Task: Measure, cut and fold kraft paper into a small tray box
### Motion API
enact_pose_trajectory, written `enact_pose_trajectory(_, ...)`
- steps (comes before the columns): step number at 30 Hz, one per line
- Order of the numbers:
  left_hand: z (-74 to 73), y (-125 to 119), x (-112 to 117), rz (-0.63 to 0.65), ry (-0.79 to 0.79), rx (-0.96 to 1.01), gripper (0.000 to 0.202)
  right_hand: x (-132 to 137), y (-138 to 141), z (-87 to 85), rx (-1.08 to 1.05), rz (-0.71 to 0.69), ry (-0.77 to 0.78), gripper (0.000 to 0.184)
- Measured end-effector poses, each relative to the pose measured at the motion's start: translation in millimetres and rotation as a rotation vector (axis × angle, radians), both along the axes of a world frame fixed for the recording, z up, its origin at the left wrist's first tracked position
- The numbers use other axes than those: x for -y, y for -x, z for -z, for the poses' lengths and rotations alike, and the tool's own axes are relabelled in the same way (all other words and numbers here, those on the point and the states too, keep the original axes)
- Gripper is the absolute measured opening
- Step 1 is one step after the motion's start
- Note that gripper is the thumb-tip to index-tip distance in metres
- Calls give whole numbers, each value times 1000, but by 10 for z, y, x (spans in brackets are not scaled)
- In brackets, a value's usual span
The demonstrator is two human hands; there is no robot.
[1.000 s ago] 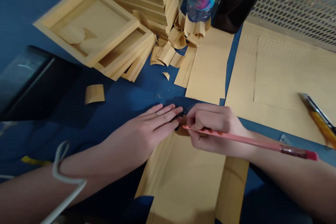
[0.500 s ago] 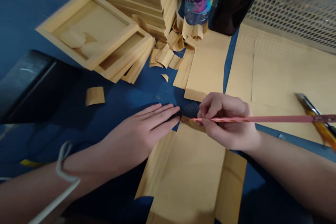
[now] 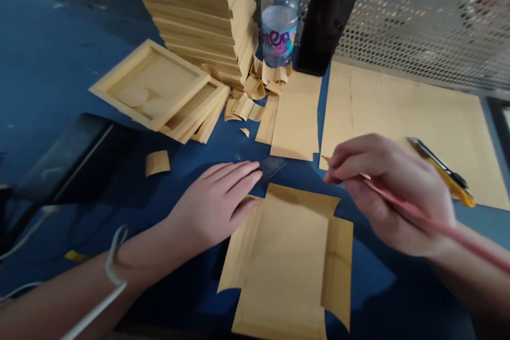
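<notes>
My left hand [image 3: 219, 199] lies flat with fingers stretched out, their tips on the end of a small dark see-through strip [image 3: 274, 166] with fine markings. Its thumb touches the upper left corner of a brown paper sheet [image 3: 292, 255]. This sheet has notched corners and side flaps; the right flap curls up. My right hand [image 3: 386, 191] is closed around a pink pencil [image 3: 418, 212], held in the air to the right of the sheet. The pencil's tip shows just past the fingers, pointing left, and its shaft runs back over the wrist.
A tall stack of paper trays [image 3: 199, 26] stands at the back, several looser trays [image 3: 151, 85] leaning beside it. Behind the paper scraps [image 3: 243, 106] are a water bottle [image 3: 279, 37] and a phone [image 3: 330, 16]. A yellow cutter [image 3: 442, 170] lies on large brown sheets [image 3: 382, 111].
My right hand has lifted off the notched sheet's top edge and moved right with the pencil. My left hand stays near the sheet's upper left corner. The view has shifted.
</notes>
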State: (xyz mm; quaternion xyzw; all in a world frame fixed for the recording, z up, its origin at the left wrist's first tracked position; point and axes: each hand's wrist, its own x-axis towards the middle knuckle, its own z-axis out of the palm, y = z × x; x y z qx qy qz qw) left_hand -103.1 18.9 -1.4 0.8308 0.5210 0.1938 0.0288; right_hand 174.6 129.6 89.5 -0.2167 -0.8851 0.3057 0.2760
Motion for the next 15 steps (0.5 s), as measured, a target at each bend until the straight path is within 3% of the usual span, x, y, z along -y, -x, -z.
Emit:
enact_pose_trajectory(3, -6, -8, -7, -33, -6, 0, 32, 229, -238, 113, 151, -56, -196, 32)
enact_pose_trajectory(7, -12, -21, -4, -53, -29, 4, 36, 566, -500, 291, 324, -1, -442, 23)
enact_pose_trajectory(11, -5, -44, -3, -69, -83, 24, 37, 783, -691, 366, 385, 96, -475, 19)
enact_pose_trajectory(15, -29, -86, 12, -68, -167, 54, 29, 741, -942, 470, 312, 258, -363, 20)
